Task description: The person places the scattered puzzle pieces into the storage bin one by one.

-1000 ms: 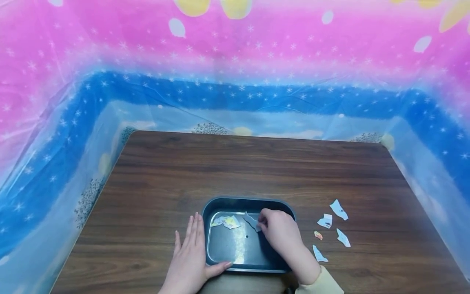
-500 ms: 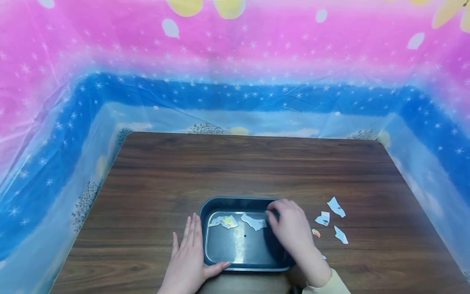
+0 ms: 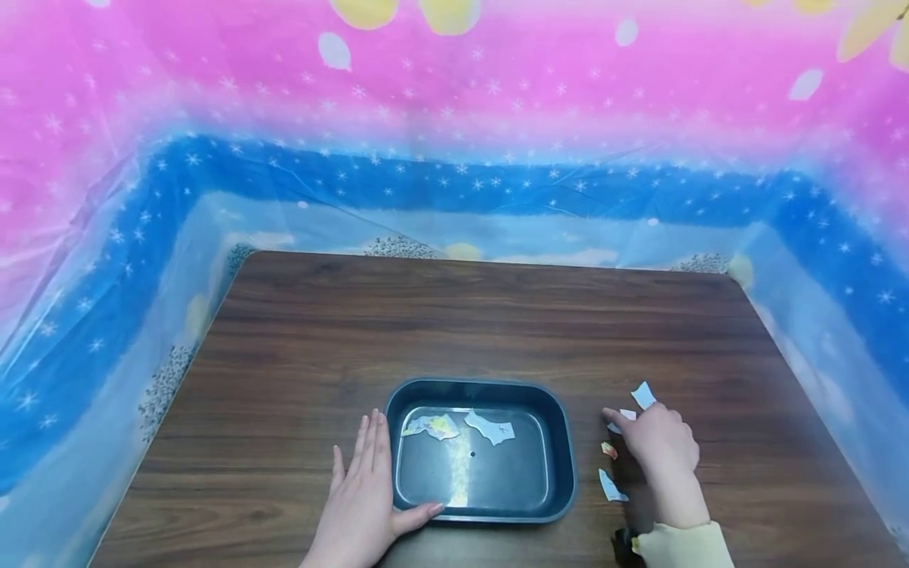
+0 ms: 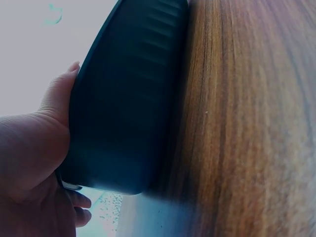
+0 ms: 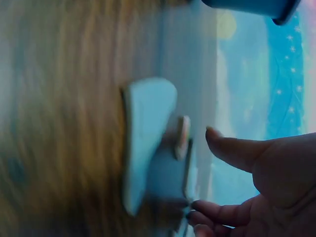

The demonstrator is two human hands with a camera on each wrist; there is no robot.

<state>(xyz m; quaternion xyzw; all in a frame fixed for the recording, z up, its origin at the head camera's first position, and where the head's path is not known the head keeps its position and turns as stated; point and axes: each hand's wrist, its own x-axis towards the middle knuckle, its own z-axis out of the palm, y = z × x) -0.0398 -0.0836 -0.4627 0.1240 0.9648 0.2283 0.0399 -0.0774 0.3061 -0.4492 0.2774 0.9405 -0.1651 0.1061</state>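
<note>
A dark blue-grey rectangular tray [image 3: 490, 493] sits at the table's front. My left hand [image 3: 358, 497] rests straight-fingered along its left side, thumb at the front rim. Inside lie two flat, jagged pieces, one yellow-patterned [image 3: 443, 427] and one pale blue [image 3: 491, 429]. To the tray's right, my right hand [image 3: 660, 446] is over the loose pieces, thumb stretched out and apart from the fingers. Around it show a pale piece [image 3: 642, 394], a small orange piece [image 3: 609, 450] and a pointed pale piece [image 3: 611, 486]. Another pale piece [image 3: 628, 414] is partly covered by the hand.
The brown wooden table [image 3: 398, 331] reaches back to a pink and blue patterned cloth [image 3: 454, 181] that hangs around its edges. A small dark object [image 3: 625, 543] is beside the right sleeve. Blur softens the right wrist view.
My right hand has let go of the pale blue piece inside the tray and moved right, over the loose pieces on the table. The left hand has stayed at the tray.
</note>
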